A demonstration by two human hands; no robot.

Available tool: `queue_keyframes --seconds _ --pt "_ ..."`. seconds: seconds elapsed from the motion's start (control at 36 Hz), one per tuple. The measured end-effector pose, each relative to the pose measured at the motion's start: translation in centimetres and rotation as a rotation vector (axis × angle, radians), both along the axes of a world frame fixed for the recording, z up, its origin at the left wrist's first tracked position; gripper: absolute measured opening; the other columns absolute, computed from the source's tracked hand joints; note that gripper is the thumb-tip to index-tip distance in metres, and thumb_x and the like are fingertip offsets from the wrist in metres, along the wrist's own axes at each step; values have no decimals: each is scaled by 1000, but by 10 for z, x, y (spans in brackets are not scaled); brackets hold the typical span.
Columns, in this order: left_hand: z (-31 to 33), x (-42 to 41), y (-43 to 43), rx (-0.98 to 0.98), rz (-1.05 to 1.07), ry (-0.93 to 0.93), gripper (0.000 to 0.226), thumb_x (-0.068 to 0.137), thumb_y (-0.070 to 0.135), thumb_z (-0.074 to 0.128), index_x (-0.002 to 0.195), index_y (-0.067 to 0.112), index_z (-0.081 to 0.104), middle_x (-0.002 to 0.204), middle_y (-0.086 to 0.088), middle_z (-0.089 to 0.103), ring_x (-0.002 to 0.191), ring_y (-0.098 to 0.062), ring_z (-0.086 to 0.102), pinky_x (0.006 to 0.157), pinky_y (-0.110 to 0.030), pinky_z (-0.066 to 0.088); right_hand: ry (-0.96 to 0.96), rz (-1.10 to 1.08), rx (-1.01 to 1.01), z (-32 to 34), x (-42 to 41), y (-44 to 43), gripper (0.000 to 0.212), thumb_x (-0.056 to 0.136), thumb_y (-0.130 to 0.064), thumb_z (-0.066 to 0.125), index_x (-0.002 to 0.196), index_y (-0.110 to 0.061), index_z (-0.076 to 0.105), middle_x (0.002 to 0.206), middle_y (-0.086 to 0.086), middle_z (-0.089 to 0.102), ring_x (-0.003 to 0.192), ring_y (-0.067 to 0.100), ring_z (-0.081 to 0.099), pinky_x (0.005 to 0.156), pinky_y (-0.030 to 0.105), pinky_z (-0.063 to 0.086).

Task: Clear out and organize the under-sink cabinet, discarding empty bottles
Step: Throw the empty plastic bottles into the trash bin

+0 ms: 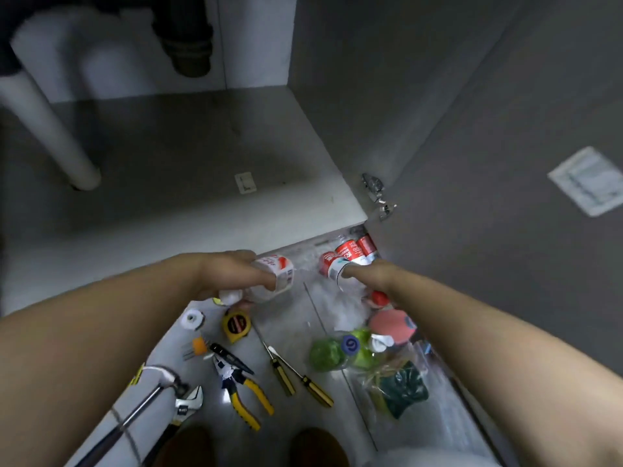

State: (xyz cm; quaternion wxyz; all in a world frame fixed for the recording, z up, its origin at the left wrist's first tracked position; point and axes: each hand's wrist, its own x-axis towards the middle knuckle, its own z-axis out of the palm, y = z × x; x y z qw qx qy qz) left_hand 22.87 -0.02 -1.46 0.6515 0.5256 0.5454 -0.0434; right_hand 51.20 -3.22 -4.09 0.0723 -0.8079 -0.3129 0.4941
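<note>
My left hand [229, 274] grips a clear plastic bottle with a white-and-red label [274, 276] just in front of the cabinet's front edge. My right hand [367, 276] holds another clear bottle with a red-and-white label [332, 267], fingers curled round it. Both bottles are held low over the floor, close together. More red-labelled bottles [357, 249] lie on the floor by the open door's foot. The cabinet floor [188, 163] holds only a small white piece [245, 183].
A white drain pipe [50, 129] slants down at the cabinet's left. The grey cabinet door [488, 163] stands open at right with its hinge [376, 190]. On the floor lie a tape measure [236, 325], pliers [239, 382], screwdrivers [296, 375], hammer [141, 402], wrench [185, 406], green bottles [332, 352] and bagged sponges [401, 389].
</note>
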Motion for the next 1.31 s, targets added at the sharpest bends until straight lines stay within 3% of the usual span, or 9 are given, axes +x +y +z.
queue_keyframes --seconds 0.06,0.17,0.33,0.64,0.75,0.83,1.11,1.25,1.31 --pt "27 7 -6 25 20 1 64 69 29 77 123 4 54 113 -24 63 86 -37 70 75 -44 59 -12 -5 25 29 5 -13 50 71 -45 80 106 -13 63 81 7 61 50 17 54 43 16 42" --pt "79 28 -30 87 101 4 48 79 20 78 119 15 52 116 -19 60 98 -38 73 75 -44 64 -44 -2 149 88 16 -48 41 81 -45 72 102 -11 62 81 9 63 58 23 61 56 26 48" --pt "142 71 -91 180 70 -61 61 66 29 78 119 13 53 113 -20 66 91 -36 76 88 -51 60 67 -90 212 158 42 -129 48 84 -40 63 106 2 64 73 22 68 44 24 57 41 20 40" --pt "192 159 -211 250 -191 -66 74 67 42 78 128 15 47 115 -16 69 89 -32 77 87 -51 61 -93 23 202 238 105 -318 42 79 -43 66 104 -14 51 78 12 63 64 25 59 47 20 35" --pt "193 194 -254 287 -273 -34 63 72 38 77 121 11 50 95 -15 73 69 -28 77 60 -39 64 -174 51 161 262 126 -383 33 82 -36 68 109 -21 56 79 5 64 62 20 62 46 20 33" --pt "183 215 -280 298 -298 -10 68 73 39 78 126 10 46 112 -19 66 90 -35 76 81 -55 62 -236 75 114 275 139 -424 31 80 -37 71 108 -28 59 83 3 67 63 18 65 45 20 33" --pt "150 233 -317 450 -503 54 72 63 59 79 119 22 52 109 -7 66 88 -27 74 80 -43 63 -437 151 -164 221 161 -486 49 75 -30 65 123 -16 64 113 7 70 69 20 65 55 25 54" --pt "145 233 -314 398 -472 -8 72 61 60 82 117 25 54 107 -9 72 89 -29 76 84 -51 62 -457 -3 -85 154 155 -484 38 80 -25 66 117 -16 64 111 9 69 80 26 75 67 32 62" --pt "145 233 -314 354 -423 -27 74 62 57 86 117 25 49 104 -12 73 81 -27 77 69 -40 63 -469 -36 -13 130 153 -482 37 83 -26 68 119 -20 62 116 7 67 94 25 71 77 31 58"
